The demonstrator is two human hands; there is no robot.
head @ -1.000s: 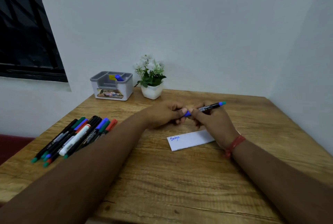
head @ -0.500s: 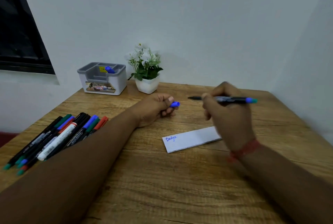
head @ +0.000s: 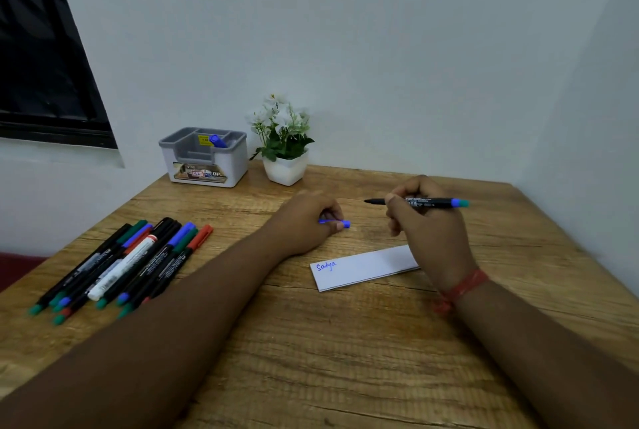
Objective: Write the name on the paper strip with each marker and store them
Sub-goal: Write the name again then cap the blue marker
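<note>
Wooden table [head: 345, 359] with a white paper strip [head: 366, 266] lying flat, one name already on its left end in blue ink. Right hand [head: 428, 231] has its fingers curled around an uncapped black marker [head: 418, 202], held level above the table, tip pointing left, just past the strip's right end. Left hand [head: 304, 221] rests on the wood and pinches the blue cap [head: 337, 223]. Off to the left sits a bunch of capped markers [head: 121, 266]. Back by the wall, a grey organizer [head: 204, 159] already has one blue-capped marker [head: 218, 141] in it, beside a little potted plant [head: 283, 145].
</note>
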